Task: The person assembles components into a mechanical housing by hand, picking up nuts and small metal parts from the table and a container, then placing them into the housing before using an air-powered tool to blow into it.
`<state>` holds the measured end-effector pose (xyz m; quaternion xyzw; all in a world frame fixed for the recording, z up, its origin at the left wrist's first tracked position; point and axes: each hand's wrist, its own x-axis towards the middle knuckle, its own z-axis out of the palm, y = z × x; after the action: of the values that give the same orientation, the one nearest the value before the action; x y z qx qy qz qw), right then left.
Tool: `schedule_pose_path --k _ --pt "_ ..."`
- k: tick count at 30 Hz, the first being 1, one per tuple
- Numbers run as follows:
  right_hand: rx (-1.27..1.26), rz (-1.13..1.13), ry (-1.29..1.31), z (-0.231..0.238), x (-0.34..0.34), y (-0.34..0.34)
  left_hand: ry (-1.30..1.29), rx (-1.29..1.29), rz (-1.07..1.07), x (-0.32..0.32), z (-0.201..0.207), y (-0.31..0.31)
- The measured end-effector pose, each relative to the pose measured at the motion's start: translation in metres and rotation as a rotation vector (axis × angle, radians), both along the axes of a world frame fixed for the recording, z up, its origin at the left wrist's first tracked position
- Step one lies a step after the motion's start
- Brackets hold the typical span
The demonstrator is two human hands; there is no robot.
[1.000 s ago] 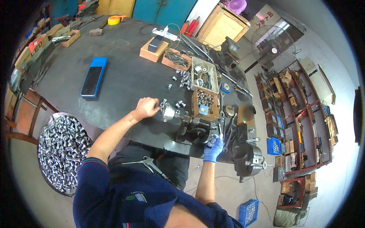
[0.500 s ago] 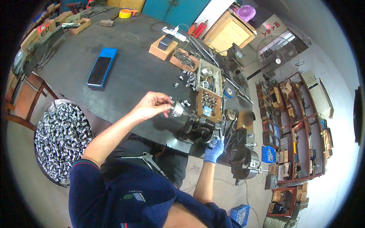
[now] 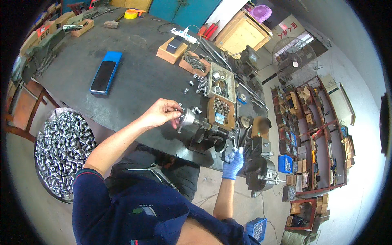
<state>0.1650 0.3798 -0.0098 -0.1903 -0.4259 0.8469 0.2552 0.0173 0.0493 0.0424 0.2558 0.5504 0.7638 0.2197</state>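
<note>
At the front of the dark workbench, my bare left hand (image 3: 164, 114) is closed in a pinch at the face of a silvery chuck (image 3: 187, 117). What sits between its fingertips is too small to make out. The chuck belongs to a dark bench-mounted fixture (image 3: 209, 136) with a round wheel near the bench edge. My right hand (image 3: 232, 164), in a blue glove, is curled around the lower end of a thin metal lever (image 3: 234, 141) at the fixture's right end. Several small shiny metal fittings (image 3: 196, 110) lie just behind the chuck.
A wooden box of small fittings (image 3: 221, 108) and a grey tray (image 3: 221, 81) stand behind the fixture. A blue-cased phone (image 3: 105, 73) lies at left. Below the bench's left edge is a large tub of fittings (image 3: 63, 151). An air gun (image 3: 157, 170) rests on my lap.
My right hand has moved slightly right and toward me at the lever. My left hand stays at the chuck, fingers still pinched. The whole view has shifted a little.
</note>
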Motion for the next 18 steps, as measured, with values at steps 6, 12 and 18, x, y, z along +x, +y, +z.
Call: schedule_pose_path --k 6,12,18 --pt "0.069 0.03 -0.042 0.004 -0.006 0.005 -0.032 -0.049 0.007 0.003 0.002 -0.002" --pt "0.032 -0.014 -0.152 -0.006 -0.022 0.001 -0.109 -0.053 0.015 0.007 0.007 0.0" --pt "0.042 0.016 -0.064 0.004 -0.006 0.002 0.034 -0.042 -0.039 -0.002 0.006 0.0"
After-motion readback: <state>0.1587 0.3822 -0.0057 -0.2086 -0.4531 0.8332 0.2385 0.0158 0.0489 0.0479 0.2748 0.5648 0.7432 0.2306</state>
